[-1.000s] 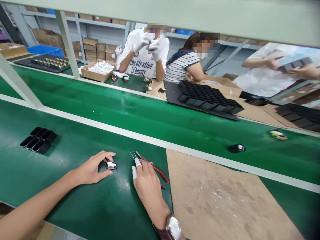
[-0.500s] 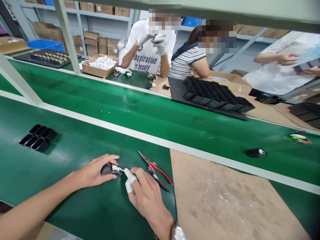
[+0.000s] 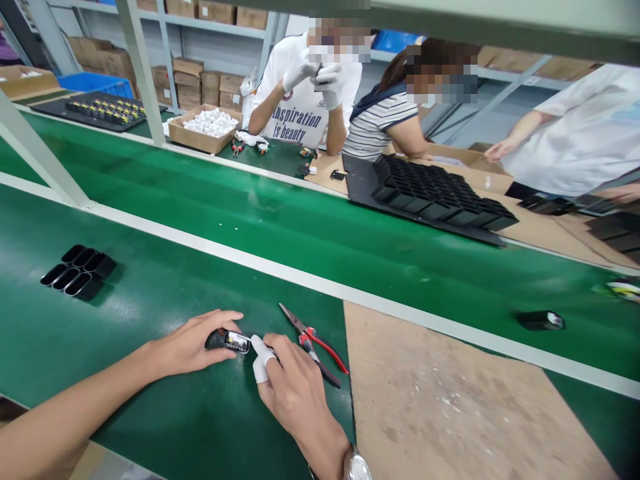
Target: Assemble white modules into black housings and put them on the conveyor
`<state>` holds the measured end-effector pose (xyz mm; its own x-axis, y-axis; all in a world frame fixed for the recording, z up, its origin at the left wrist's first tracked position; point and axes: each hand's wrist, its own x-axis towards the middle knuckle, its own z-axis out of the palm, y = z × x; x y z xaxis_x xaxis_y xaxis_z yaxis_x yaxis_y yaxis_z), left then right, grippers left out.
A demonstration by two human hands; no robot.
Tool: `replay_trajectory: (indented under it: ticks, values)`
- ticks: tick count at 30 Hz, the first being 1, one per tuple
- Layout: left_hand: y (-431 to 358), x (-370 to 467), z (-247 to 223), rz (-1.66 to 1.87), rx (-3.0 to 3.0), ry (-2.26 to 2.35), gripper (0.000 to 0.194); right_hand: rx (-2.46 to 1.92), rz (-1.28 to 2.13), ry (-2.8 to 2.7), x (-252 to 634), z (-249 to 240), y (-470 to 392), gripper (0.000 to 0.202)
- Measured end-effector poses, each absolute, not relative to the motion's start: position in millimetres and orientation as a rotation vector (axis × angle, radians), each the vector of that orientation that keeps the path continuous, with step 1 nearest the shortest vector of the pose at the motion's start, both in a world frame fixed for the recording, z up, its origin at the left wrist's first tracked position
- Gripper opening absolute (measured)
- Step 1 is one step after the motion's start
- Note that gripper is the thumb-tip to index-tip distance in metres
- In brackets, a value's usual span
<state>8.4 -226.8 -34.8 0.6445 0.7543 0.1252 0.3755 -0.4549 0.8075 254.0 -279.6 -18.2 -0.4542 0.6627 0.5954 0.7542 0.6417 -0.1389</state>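
My left hand (image 3: 197,343) grips a small black oval housing (image 3: 215,341) low over the green bench, thumb and fingers on its sides. The open end faces right, showing white and yellow parts and what looks like a circuit board inside. White finger cots cover the thumb and forefinger of my right hand (image 3: 295,387). These are pinched on a thin light-coloured tool (image 3: 246,337), its tip at the housing's opening; its exact kind is unclear. Just right of this hand lie long-nose pliers (image 3: 313,343) with red and black handles, partly opened.
Several empty black housings (image 3: 79,272) stand grouped at left. A cardboard sheet (image 3: 450,400) lies at right. Beyond a white rail runs a green conveyor (image 3: 300,220) carrying a black housing (image 3: 541,320). Across it, co-workers sit near a box of white parts (image 3: 200,139) and a black tray (image 3: 425,217).
The housing and a colourful part on the conveyor have travelled right. The co-worker at far right has lowered a hand from a dark object. My hands have barely moved.
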Motion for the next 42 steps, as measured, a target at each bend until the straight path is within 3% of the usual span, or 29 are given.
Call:
replay_trajectory:
  ticks: [42]
  values:
    - [-229, 12, -30, 0.544, 2.018, 0.891, 0.067, -1.096, -0.131, -2.338, 253, -8, -277, 0.024]
